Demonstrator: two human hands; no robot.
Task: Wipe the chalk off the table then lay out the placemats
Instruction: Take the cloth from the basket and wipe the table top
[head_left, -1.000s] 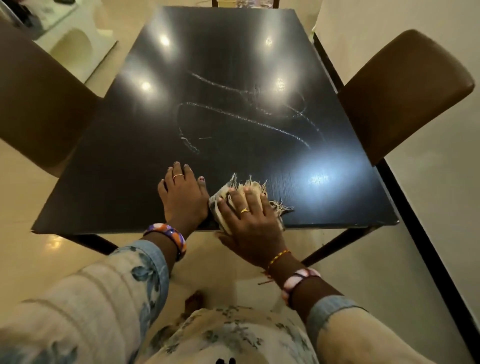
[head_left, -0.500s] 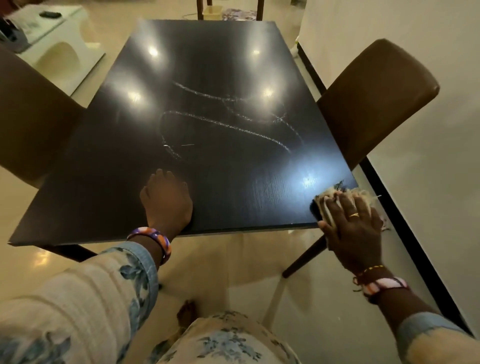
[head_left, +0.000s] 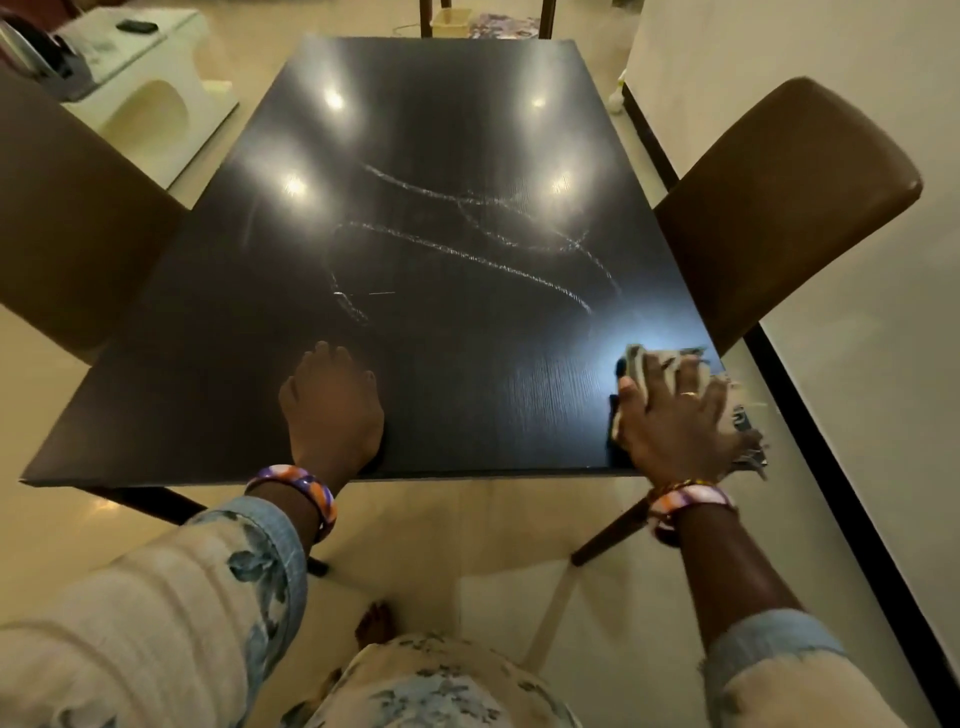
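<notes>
R hand (head_left: 675, 421) flat on cloth (head_left: 636, 364), still near-rt corner | L hand (head_left: 332, 405) clenched (on table (head_left: 467, 104)); chalk (head_left: 467, 254) unchanged

table (head_left: 467, 389): black | chalk (head_left: 467, 254): white | cloth (head_left: 636, 364): cream, perhaps | left sleeve (head_left: 260, 561): blue floral

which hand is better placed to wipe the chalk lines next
Right. The right hand presses the cloth on the table at its near right corner, below the chalk lines; the left hand rests on it, empty.
</notes>
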